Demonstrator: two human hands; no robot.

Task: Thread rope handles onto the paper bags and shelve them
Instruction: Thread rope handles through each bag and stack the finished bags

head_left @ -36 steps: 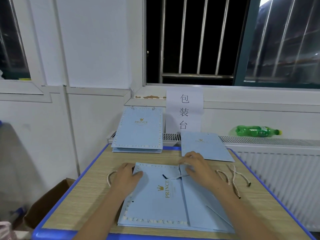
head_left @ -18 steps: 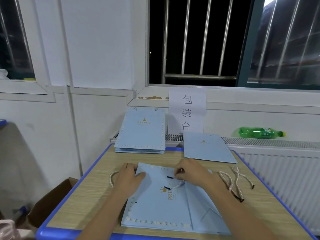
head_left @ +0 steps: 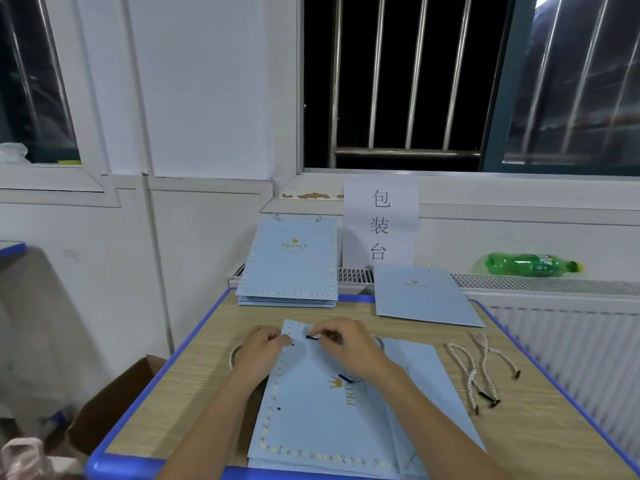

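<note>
A flat light-blue paper bag with a gold PRINCE logo lies on the table in front of me. My right hand pinches the black tip of a white rope handle near the bag's top left corner. The rope's other black end lies on the bag by my right wrist. My left hand holds the bag's top left corner down, fingers curled at its edge. A loop of another rope shows left of that hand.
A stack of finished blue bags leans at the back left of the table, a single flat bag at the back right. Two loose rope handles lie on the right. A green bottle rests on the radiator; a cardboard box sits below left.
My right hand has moved left along the bag's top edge, carrying the rope's black tip toward the top left corner. My left hand stayed at that corner.
</note>
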